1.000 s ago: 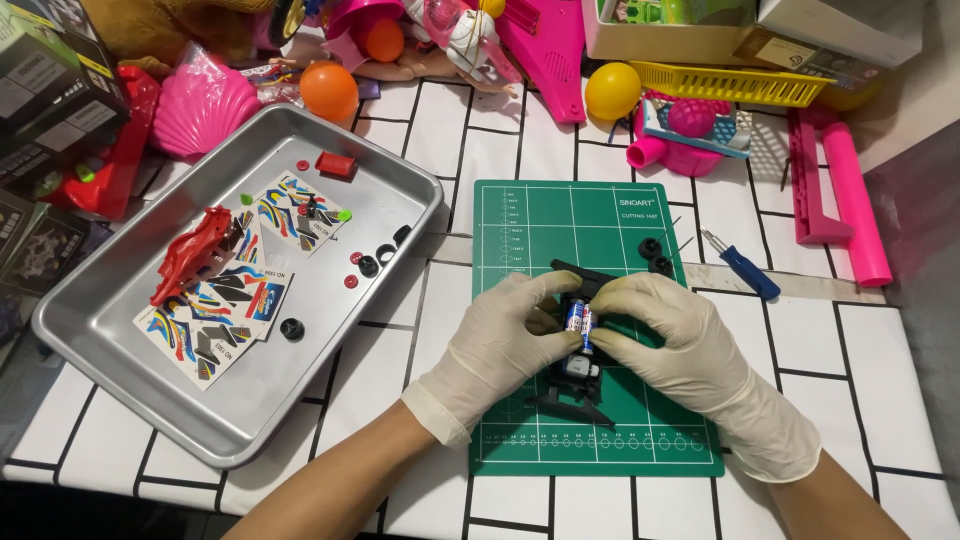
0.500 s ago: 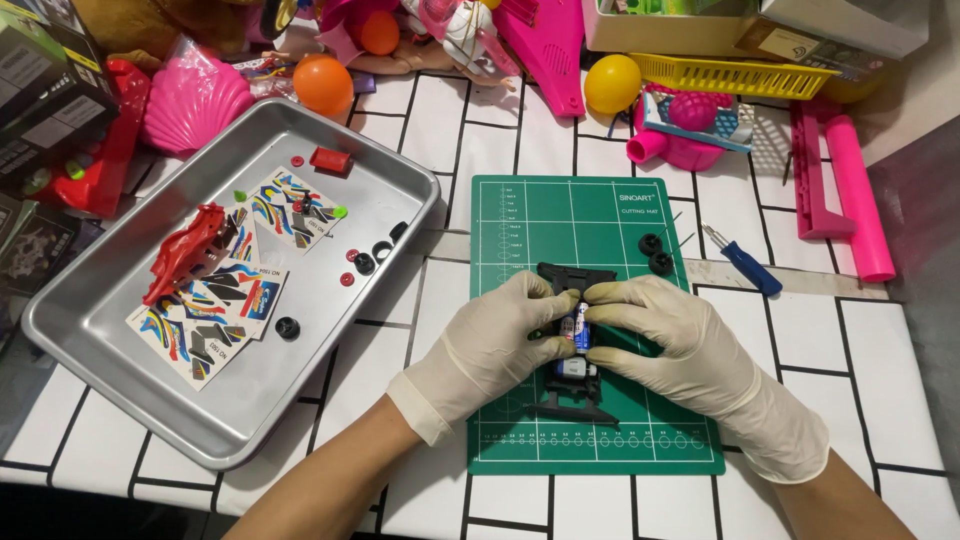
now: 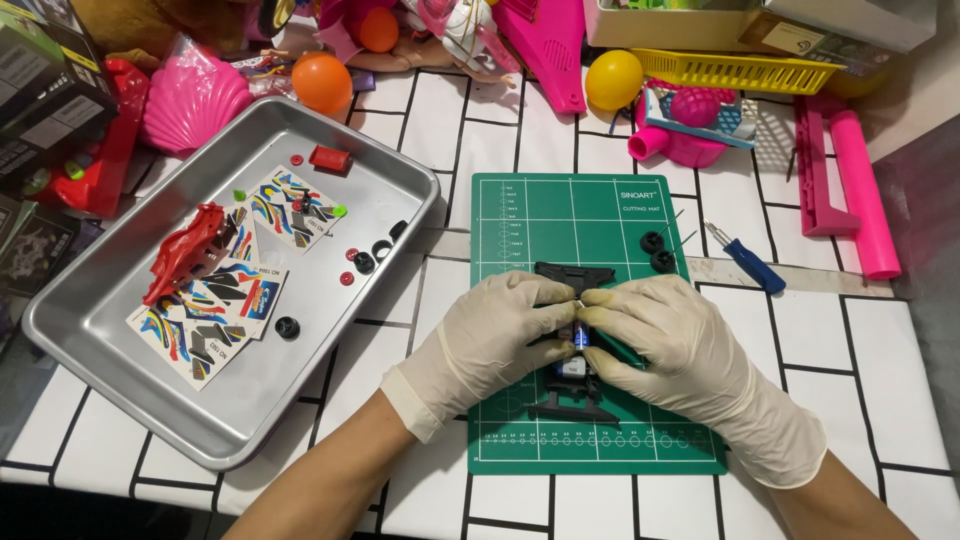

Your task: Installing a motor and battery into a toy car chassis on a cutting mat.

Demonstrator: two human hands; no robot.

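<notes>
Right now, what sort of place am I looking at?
Likely a home hobby table for building toy model cars: a green cutting mat, a metal tray of small parts and sticker sheets, and a blue screwdriver.

Both the left hand (image 3: 490, 340) and right hand (image 3: 690, 365) wear cream latex gloves; forearms are sleeveless.

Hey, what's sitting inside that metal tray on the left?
In the metal tray: a red car body shell lying on sticker sheets, a small red block, black wheels, and tiny red and green bits. What lies under the sheets is covered.
</notes>
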